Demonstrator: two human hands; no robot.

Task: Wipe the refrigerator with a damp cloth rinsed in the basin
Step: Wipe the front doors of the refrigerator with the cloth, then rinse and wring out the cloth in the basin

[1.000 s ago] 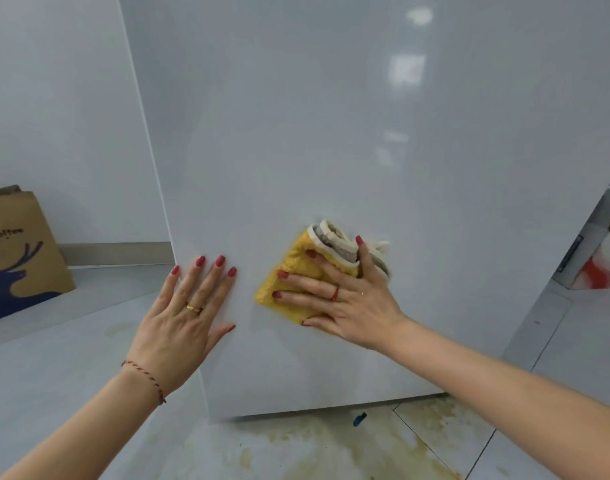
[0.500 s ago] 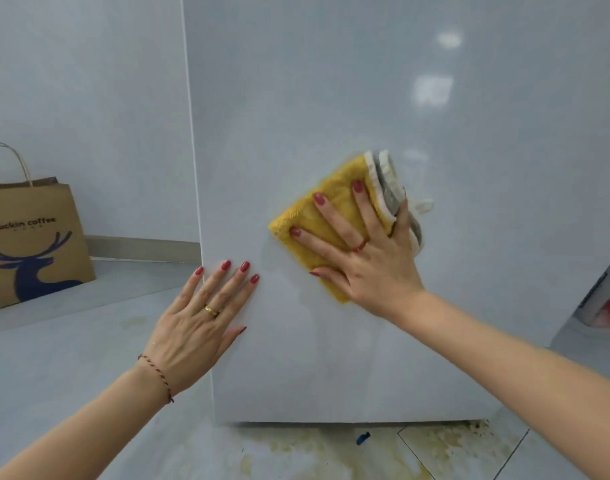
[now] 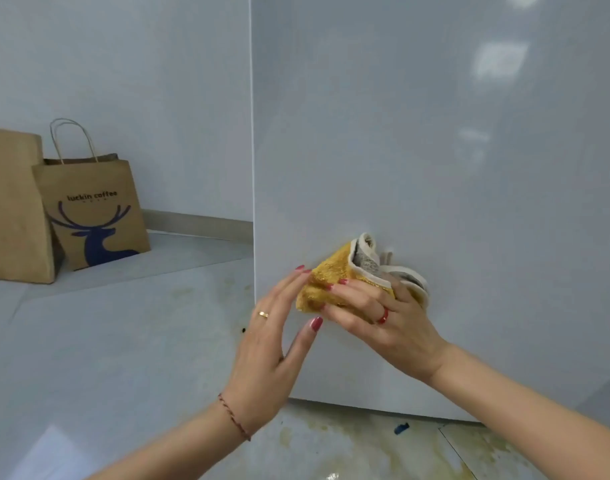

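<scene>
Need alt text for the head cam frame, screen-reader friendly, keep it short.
A person's right hand presses a folded yellow cloth against the lower part of a glossy white refrigerator, while the left hand reaches in with straight fingers touching the cloth's edge. Two brown paper bags stand on the stained floor at left.

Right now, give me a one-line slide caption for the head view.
Right hand holds yellow cloth against refrigerator; left hand touches cloth.

Right hand (image 3: 383, 320) curled, left hand (image 3: 272, 344) fingers straight.
</scene>
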